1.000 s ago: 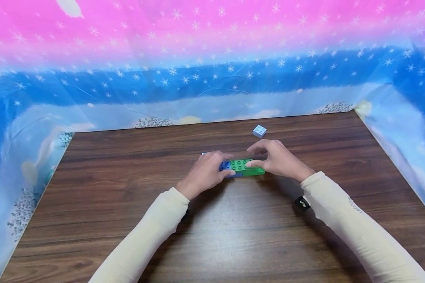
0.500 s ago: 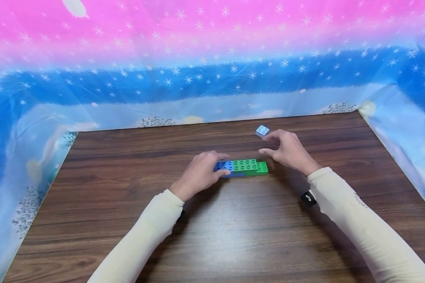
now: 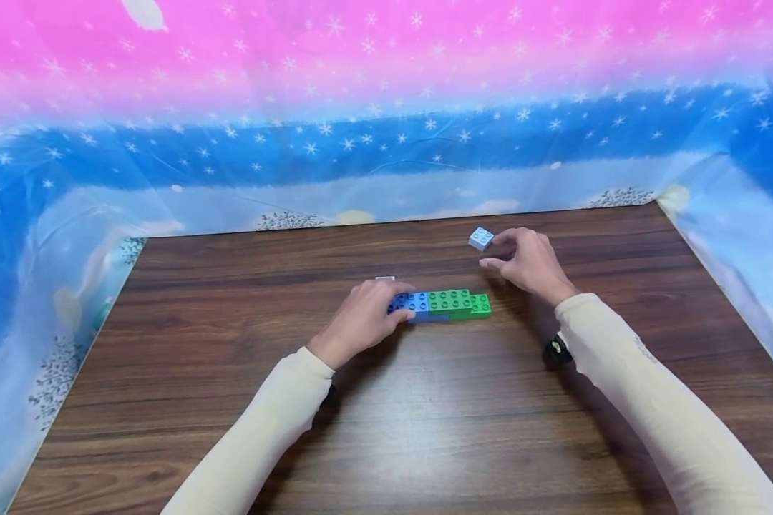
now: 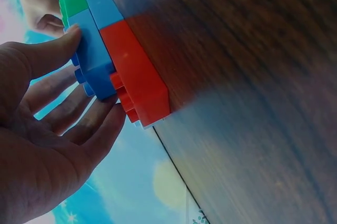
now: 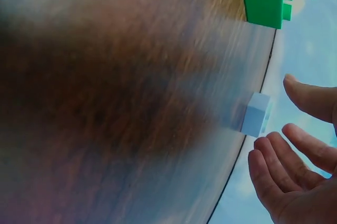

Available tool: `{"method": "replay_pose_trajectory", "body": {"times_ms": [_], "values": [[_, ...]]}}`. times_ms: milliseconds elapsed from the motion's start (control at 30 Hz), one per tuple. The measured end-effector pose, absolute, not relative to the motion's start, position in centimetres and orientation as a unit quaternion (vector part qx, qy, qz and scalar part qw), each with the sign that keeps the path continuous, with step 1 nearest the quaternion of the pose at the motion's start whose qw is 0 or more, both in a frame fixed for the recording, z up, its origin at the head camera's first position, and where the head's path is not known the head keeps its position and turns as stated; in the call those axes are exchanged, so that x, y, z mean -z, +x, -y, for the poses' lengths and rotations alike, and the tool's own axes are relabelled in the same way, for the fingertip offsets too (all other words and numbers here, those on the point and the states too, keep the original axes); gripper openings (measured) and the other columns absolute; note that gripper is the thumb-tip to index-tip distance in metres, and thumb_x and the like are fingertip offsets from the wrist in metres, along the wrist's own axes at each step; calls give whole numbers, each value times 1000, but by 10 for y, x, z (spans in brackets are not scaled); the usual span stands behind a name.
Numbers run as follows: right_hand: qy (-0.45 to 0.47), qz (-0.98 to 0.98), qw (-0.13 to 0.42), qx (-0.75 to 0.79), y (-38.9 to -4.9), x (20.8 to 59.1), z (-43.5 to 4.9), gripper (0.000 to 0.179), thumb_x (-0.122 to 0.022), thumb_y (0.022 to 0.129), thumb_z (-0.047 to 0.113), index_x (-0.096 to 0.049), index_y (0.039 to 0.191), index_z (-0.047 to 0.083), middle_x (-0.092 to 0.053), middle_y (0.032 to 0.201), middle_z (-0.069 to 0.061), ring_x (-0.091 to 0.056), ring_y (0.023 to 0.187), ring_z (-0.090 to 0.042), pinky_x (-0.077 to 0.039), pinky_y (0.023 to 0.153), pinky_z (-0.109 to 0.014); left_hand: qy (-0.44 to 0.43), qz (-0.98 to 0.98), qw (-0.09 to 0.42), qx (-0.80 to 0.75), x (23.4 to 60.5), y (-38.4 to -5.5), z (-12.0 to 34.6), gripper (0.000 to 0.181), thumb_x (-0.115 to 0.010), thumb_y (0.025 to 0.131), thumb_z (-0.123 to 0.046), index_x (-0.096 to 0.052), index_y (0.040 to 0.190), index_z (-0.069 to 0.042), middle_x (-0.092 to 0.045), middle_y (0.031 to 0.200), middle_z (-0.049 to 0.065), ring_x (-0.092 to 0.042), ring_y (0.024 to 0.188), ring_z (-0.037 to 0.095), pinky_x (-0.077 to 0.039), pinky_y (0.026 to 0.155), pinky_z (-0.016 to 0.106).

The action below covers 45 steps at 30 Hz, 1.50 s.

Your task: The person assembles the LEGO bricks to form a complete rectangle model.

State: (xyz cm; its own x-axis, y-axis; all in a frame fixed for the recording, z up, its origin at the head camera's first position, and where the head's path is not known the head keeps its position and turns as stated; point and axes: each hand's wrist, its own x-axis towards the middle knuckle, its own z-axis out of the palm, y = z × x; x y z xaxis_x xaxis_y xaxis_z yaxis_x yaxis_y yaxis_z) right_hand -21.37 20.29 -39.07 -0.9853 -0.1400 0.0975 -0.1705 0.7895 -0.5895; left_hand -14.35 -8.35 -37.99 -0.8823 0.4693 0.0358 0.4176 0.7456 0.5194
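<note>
A built row of toy building bricks lies near the table's middle. My left hand (image 3: pixel 359 318) holds its left part, thumb on the near side of an upper blue brick (image 4: pixel 88 37) and fingers behind. Beside that sits an upper green brick (image 3: pixel 449 302), with a lower green brick (image 3: pixel 482 305) jutting out at the right end. The left wrist view shows a red brick (image 4: pixel 138 71) and a blue brick (image 4: pixel 103 5) in the bottom layer. My right hand (image 3: pixel 533 265), thumb and fingers apart, is just right of a loose pale blue brick (image 3: pixel 481 239), holding nothing.
A pale brick (image 3: pixel 385 278) peeks out behind my left hand, mostly hidden. The wooden table (image 3: pixel 232 322) ends at a hanging snowflake-patterned cloth (image 3: pixel 335 136) along the back and both sides.
My right hand has left the green bricks and moved back and right, up to the loose pale blue brick. My left hand stays on the blue brick.
</note>
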Motion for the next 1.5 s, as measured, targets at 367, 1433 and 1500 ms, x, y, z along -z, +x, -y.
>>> {"method": "replay_pose_trajectory", "body": {"times_ms": [367,1433,1500], "values": [[59,945,23,-320,-231,395,-202,49,-82,87,25,-66,121,-7,-69,115,-24,-65,98,-36,-48,87,-51,239,-931,50,-273,382,-143,85,40,-74,94,-19,-67,132,-5,-68,127,11,-64,100,18,-54,85,37],[19,941,6,-337,-241,400,-192,38,-74,93,15,-66,123,-6,-67,113,-25,-62,99,-36,-49,87,-50,231,-933,48,-273,382,-142,87,37,-75,94,-16,-69,129,-4,-70,122,12,-66,102,20,-54,84,39],[23,942,5,-334,-238,399,-193,37,-75,93,15,-66,123,-6,-67,112,-25,-62,98,-35,-49,86,-49,229,-933,49,-273,382,-142,87,37,-75,94,-16,-69,128,-4,-70,122,12,-66,102,20,-54,84,39]]}}
